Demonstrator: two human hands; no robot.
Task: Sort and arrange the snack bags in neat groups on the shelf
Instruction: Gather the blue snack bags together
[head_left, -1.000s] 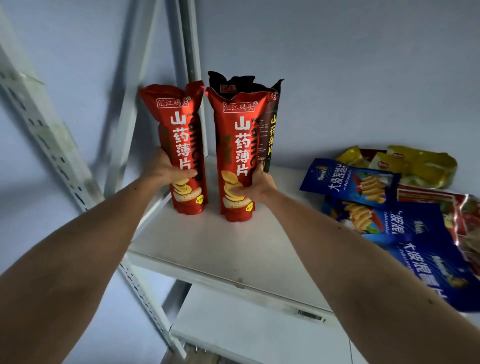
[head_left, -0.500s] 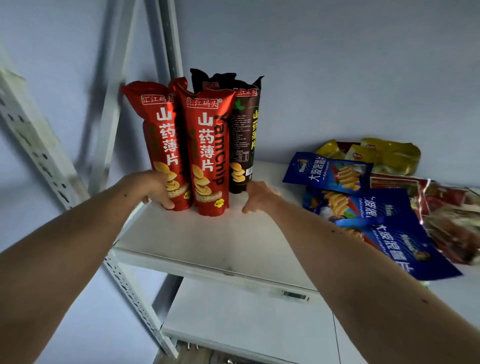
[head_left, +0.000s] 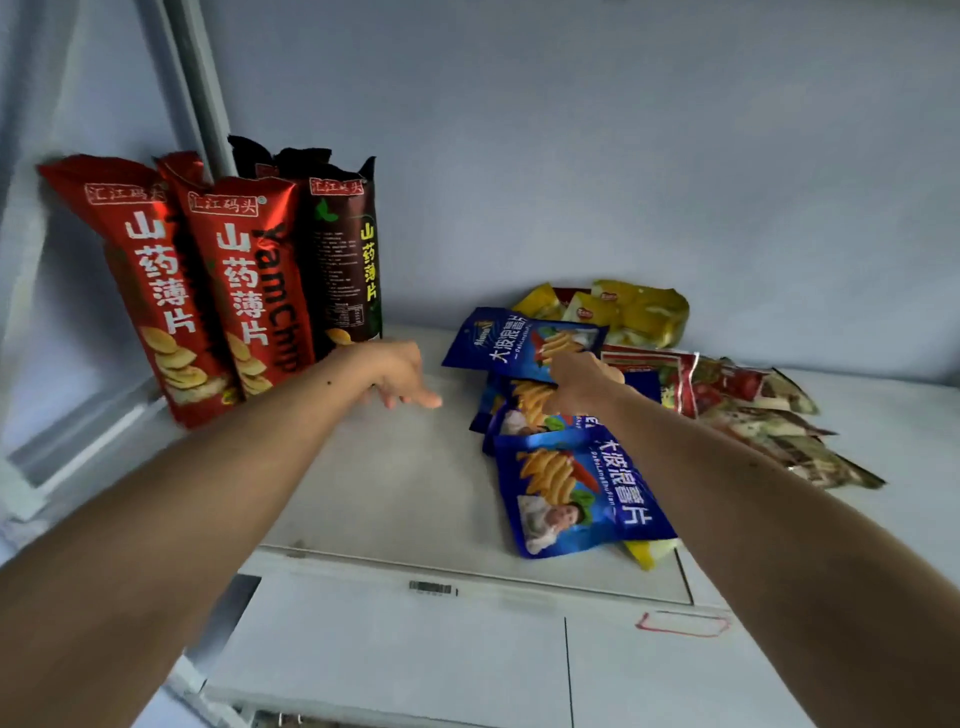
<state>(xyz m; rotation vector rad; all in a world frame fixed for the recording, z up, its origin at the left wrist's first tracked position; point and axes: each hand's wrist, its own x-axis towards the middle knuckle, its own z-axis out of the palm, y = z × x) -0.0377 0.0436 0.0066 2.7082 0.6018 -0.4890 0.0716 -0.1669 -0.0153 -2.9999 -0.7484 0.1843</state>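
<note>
Yam group done, blue bags next

Right hand (head_left: 582, 382) lies on the top blue bag (head_left: 519, 340), grip hidden; left hand (head_left: 402, 376) hangs open, empty. Yam bags (head_left: 218, 291) stand grouped at shelf (head_left: 395, 493) left; blue, yellow (head_left: 631, 312), red bags (head_left: 727, 387) lie unsorted

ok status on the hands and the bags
Left hand open, empty. Right hand on blue bags, grip unclear. Red bags upright. Nothing blocking.
</note>
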